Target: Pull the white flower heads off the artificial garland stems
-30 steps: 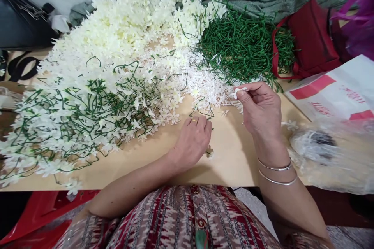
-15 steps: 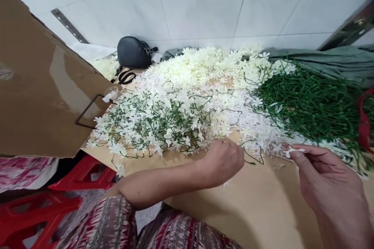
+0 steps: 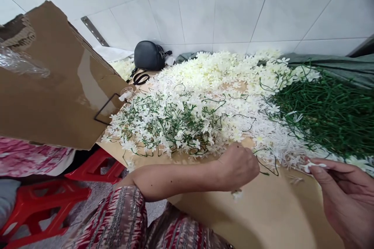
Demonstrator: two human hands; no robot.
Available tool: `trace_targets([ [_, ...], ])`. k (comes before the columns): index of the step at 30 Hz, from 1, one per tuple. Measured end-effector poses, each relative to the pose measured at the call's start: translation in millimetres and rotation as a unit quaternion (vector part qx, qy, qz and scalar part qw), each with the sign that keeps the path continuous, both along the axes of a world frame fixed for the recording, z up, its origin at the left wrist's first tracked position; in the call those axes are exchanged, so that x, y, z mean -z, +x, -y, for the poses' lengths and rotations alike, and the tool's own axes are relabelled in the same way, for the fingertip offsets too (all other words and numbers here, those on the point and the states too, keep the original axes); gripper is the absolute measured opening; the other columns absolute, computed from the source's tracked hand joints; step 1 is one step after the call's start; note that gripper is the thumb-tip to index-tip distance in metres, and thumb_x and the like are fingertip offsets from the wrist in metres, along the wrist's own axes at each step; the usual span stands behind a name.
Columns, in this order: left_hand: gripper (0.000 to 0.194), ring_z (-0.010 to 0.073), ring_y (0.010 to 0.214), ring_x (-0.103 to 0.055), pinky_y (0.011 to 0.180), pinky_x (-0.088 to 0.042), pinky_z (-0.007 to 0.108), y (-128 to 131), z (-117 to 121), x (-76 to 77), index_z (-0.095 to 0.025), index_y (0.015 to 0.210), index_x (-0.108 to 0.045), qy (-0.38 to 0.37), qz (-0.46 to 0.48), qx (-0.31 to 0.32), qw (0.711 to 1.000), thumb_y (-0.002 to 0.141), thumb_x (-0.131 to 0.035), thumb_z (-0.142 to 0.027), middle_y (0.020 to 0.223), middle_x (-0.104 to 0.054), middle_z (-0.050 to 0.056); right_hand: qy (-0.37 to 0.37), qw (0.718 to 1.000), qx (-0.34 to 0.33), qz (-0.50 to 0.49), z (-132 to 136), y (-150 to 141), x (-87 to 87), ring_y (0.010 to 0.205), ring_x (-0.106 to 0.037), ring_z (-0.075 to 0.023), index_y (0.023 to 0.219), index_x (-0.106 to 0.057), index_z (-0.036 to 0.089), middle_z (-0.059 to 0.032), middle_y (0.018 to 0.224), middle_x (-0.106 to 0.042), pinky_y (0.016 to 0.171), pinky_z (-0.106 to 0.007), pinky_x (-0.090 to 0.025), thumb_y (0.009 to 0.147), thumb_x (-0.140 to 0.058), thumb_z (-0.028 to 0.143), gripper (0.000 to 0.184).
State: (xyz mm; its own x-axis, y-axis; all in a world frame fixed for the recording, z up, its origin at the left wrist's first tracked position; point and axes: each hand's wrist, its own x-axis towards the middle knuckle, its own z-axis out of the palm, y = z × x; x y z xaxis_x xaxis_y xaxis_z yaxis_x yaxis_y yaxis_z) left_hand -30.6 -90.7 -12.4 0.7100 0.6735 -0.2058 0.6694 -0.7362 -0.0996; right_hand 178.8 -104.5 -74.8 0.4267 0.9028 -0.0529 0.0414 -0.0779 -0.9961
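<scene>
Right hand (image 3: 344, 198) pinches small white petalled flower (image 3: 314, 166); left hand (image 3: 239, 167) balled, contents hidden; slack pinch could lose flower among thin white stalks (image 3: 280, 142), left.

1. The light is bright and rather even, whitish on the tiled wall (image 3: 195, 15).
2. Soft shadows lie on the tan tabletop (image 3: 263, 210) beside the right hand (image 3: 341, 194).
3. The green stems (image 3: 336, 113) look slightly blurred.
4. Toward the edges, tile joints (image 3: 326, 6) lean strongly; the upper right corner is dark.
</scene>
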Motion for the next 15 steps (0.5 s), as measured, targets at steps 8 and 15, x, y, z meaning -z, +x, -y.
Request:
trace_targets([
  [8,0.008,0.019,0.082,-0.069,0.075,-0.053,0.032,-20,-9,16.7,-0.013,0.088,-0.066,-0.068,0.294,-0.083,0.95,0.086,-0.06,-0.009,0.09,-0.074,0.009,0.058,0.998,-0.021,-0.007,-8,-4,-16.2,0.079,-0.066,-0.0221,0.083,-0.076,0.032,-0.0044,0.086,-0.072,0.08,-0.043,-0.053,0.075,-0.087,0.04,0.016],
  [15,0.021,0.0126,0.074,-0.071,0.065,-0.053,0.024,-16,-16,36.7,-0.017,0.094,-0.067,-0.38,0.657,-0.248,0.601,0.087,-0.074,-0.035,0.082,-0.075,0.004,0.076,0.992,-0.101,-0.017,-14,4,-4.7,0.08,-0.065,-0.0168,0.092,-0.077,0.029,0.0004,0.087,-0.073,0.074,-0.033,-0.054,0.082,-0.084,0.037,0.014],
])
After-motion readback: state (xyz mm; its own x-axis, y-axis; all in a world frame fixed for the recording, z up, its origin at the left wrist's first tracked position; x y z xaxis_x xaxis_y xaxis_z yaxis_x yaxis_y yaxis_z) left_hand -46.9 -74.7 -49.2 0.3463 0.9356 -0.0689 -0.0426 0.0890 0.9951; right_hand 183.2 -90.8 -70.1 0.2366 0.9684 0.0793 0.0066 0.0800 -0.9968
